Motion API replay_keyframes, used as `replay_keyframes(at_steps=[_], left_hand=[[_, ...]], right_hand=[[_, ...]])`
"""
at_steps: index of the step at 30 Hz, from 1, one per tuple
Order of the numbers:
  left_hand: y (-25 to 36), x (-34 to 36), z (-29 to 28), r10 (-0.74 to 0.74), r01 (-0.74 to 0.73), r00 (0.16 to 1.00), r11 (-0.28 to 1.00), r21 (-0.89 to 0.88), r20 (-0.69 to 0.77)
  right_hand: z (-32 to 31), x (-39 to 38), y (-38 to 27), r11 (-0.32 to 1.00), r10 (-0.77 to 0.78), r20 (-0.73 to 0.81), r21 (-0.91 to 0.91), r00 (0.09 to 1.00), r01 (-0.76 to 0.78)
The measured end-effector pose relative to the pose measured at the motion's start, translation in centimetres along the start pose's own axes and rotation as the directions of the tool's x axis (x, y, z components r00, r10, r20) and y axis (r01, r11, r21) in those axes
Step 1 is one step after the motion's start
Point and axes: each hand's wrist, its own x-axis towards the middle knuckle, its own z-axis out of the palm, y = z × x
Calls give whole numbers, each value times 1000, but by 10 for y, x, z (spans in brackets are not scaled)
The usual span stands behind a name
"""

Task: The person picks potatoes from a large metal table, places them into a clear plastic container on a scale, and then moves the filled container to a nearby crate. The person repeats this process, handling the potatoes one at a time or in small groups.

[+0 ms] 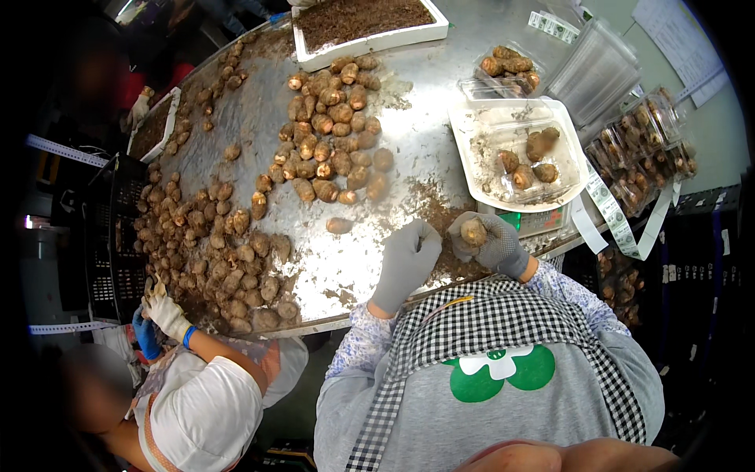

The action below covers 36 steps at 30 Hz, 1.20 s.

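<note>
My right hand (497,245), in a grey knit glove, is closed round a small brown taro (473,231) with its pale end facing up. Just left of it, over the near table edge, my left hand (407,263) in a matching glove has its fingers curled together; whatever they may hold is hidden. Beyond my right hand, a white tray (460,149) rests on a scale (543,221). Inside the tray sits a clear plastic box (503,138) with several taros. One loose taro (339,226) lies on the metal table left of my hands.
A cluster of taros (326,130) covers the table's middle, and a larger heap (208,244) the left. Filled clear packs (641,149), stacked empty boxes (594,71) and a label strip (609,208) stand right. A foam box of soil (370,39) lies far. Co-worker's gloved hand (167,313) works left.
</note>
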Motion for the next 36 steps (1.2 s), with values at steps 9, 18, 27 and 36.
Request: replay_keyframes(at_steps=[9, 18, 27, 36], left_hand=[[-3, 8, 1, 302, -168, 944, 789, 591, -134], [-15, 15, -10, 311, -232, 939, 886, 401, -144], [-61, 32, -21, 192, -4, 953, 781, 624, -234], [-86, 92, -46, 57, 185, 977, 267, 946, -207]], right_hand=[[10, 0, -8, 966, -122, -35, -234, 992, 110], [2, -12, -99, -10, -842, 28, -999, 539, 38], [11, -5, -87, -212, -664, 349, -936, 661, 281], [28, 31, -28, 129, -247, 350, -913, 904, 388]])
